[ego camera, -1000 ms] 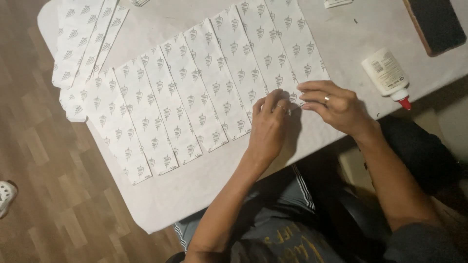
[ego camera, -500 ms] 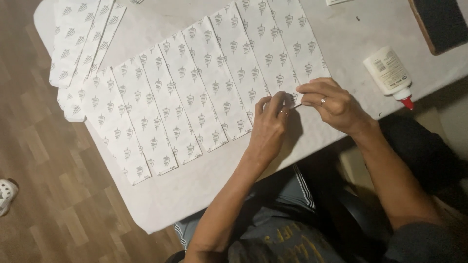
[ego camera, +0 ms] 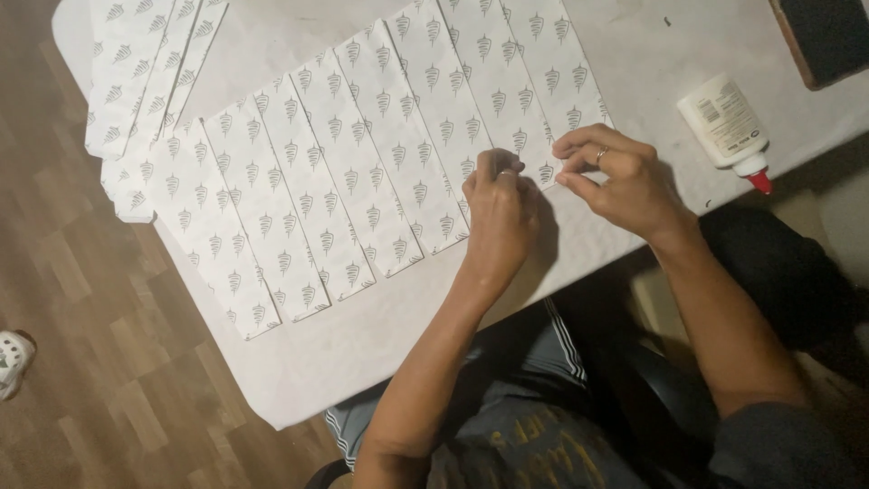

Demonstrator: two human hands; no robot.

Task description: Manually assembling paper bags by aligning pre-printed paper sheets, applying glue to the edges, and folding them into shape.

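Printed paper strip, near end pinched between left hand and right hand grips

Paper strips: thin white paper, matt, flat, printed with small grey leaf-like marks. More of the same paper in a stack at far left. Tabletop: white, matt, scuffed and faintly smudged. Glue bottle: white plastic, slight sheen, paper label, red plastic tip. Floor: wood-look planks, brown, low sheen. Ring on right hand: shiny metal. Shorts: dark cloth, white stripes.
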